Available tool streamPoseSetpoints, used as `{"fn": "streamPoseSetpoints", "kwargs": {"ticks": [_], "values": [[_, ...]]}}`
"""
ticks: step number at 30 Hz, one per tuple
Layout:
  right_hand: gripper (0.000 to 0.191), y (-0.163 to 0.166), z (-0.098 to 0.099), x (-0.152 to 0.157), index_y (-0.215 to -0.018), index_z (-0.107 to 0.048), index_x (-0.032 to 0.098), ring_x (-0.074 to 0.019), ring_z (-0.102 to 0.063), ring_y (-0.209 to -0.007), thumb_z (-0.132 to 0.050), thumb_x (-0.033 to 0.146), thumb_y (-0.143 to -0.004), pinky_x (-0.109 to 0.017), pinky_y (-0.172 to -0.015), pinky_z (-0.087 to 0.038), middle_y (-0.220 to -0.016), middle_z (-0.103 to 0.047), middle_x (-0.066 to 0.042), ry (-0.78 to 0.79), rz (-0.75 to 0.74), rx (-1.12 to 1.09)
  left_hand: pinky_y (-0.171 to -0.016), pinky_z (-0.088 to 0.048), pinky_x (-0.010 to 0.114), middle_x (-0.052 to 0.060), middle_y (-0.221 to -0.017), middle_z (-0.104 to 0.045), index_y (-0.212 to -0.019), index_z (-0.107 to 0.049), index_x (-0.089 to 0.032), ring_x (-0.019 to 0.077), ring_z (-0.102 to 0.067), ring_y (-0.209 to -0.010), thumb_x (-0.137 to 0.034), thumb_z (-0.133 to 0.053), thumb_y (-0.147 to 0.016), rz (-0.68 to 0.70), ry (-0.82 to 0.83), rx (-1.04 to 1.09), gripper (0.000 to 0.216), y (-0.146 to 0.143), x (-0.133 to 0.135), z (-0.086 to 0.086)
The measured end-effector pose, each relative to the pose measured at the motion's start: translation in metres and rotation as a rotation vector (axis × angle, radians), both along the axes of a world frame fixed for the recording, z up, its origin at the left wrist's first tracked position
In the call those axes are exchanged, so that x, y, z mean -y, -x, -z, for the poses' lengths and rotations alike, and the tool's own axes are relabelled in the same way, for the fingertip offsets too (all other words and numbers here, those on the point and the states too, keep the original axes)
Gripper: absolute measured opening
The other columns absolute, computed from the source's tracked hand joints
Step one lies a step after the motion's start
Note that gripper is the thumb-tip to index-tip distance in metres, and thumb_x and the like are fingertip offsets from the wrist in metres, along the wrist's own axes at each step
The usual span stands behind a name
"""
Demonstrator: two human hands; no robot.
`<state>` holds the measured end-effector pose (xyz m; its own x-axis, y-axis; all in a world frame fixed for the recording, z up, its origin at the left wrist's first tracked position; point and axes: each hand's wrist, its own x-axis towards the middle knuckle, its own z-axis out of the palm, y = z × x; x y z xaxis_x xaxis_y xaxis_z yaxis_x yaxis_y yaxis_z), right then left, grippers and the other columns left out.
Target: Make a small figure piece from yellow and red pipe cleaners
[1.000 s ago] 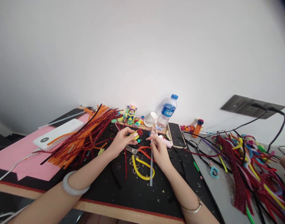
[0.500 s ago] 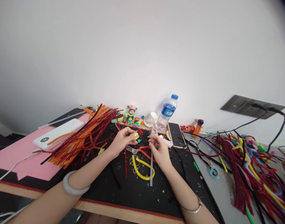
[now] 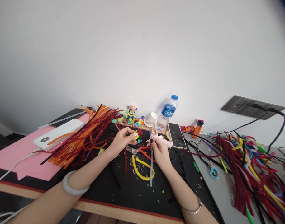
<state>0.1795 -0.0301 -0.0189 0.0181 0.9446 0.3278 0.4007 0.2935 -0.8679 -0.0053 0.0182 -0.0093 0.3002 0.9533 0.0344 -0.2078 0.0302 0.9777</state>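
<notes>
The bottle [image 3: 167, 113] bears a blue label [image 3: 168, 110] with large white Chinese characters that seem to read 冰露; a smaller line above them is too fine to make out. The paper cup [image 3: 150, 119] carries small dark print, illegible here. The white device [image 3: 59, 134] shows a faint grey marking near its far end, also unreadable.

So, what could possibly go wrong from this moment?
The small yellow-and-red craft piece might slip, since the left hand holds it only between its fingers.
The clear plastic bottle with a blue label, if bumped, could tip onto the black-screened phone beside it.
The right hand might knock the red-handled metal tool lying close by.
</notes>
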Motion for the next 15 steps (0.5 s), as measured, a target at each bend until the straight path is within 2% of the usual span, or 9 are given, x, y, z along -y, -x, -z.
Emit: {"fn": "streamPoseSetpoints", "kwargs": {"ticks": [4,10,15], "values": [[0.023,-0.0002,0.0014,-0.0002,-0.092,-0.058,0.016,-0.0138,-0.048,-0.059,-0.038,0.026,-0.088,-0.025,-0.057,-0.040,-0.075,-0.058,-0.003,0.002,-0.019,-0.018,-0.063,-0.054,0.027,-0.004,-0.076,-0.052,-0.078,-0.049,-0.016,0.0092,-0.062,-0.059,-0.036,-0.067,-0.070,-0.004,0.001,0.002,0.028,-0.0002,0.0003,-0.0006],[0.023,0.0005,0.0048,-0.0017,-0.096,-0.056,0.017,-0.0129,-0.048,-0.061,-0.036,0.023,-0.088,-0.024,-0.058,-0.041,-0.078,-0.056,-0.003,-0.012,-0.046,-0.051,-0.062,-0.054,0.027,-0.004,-0.075,-0.053,-0.077,-0.049,-0.015,0.0093,-0.062,-0.058,-0.035,-0.067,-0.069,-0.008,0.002,0.004,0.029,-0.0003,0.0011,-0.0025],[0.022,0.0028,0.0003,0.0008,-0.102,-0.054,0.018,-0.0119,-0.048,-0.060,-0.040,0.020,-0.084,-0.024,-0.058,-0.041,-0.079,-0.056,-0.002,-0.011,-0.055,-0.083,-0.063,-0.054,0.027,-0.004,-0.075,-0.052,-0.078,-0.048,-0.016,0.0092,-0.061,-0.058,-0.036,-0.067,-0.070,-0.006,-0.001,0.000,0.029,-0.0005,-0.0002,-0.0022]]}}
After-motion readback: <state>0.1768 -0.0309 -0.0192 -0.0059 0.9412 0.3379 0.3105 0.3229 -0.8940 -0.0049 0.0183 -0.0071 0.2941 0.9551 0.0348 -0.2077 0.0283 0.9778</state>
